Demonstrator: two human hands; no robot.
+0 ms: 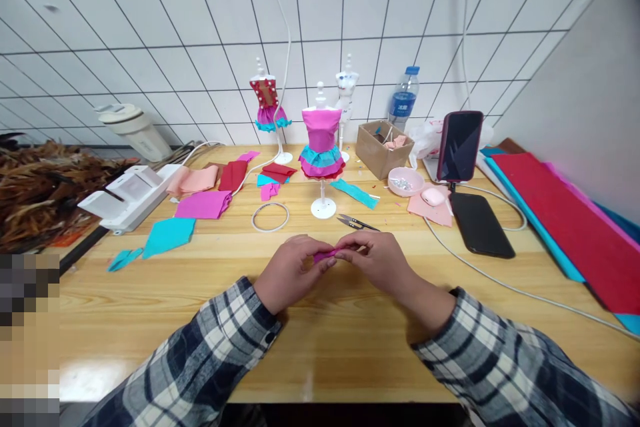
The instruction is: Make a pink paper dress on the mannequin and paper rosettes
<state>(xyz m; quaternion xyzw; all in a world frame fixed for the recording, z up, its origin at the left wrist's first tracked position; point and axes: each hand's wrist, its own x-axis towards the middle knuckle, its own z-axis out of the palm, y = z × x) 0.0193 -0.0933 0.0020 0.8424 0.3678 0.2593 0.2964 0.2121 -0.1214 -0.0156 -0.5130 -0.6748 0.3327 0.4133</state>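
- Observed in left hand (293,268): one end of a small magenta piece (324,256), gripped narrowly between thumb and fingers.
- Observed in right hand (376,260): opposite end of same piece, pinched between thumb and fingertips, close to left fingertips.
- Located magenta piece above tabletop (310,353), in front of the central dress form (323,133).
- Noted on central dress form: magenta bodice, ruffles in turquoise and magenta, red at hem; standing upright on round white base.
- Noted behind it, to the left: second dress form (267,103), with red beaded bodice and magenta skirt edged in turquoise; to the right, white dress form with blue marks (346,90).
- Found just beyond right hand: dark thread snips (356,222), lying flat; farther back, turquoise strip (355,193).
- Found beyond left hand: thin ring (270,217), lying flat.
- Recorded at left: loose fabric pieces in magenta (203,205), turquoise (170,237), red and peach.
- Recorded at right: open cardboard box (383,150), pink bowl (405,182) containing small shiny pieces, propped phone (460,145), dark flat device (481,225) lying down.
- Recorded at far right: layered red, magenta and turquoise sheets (570,227).
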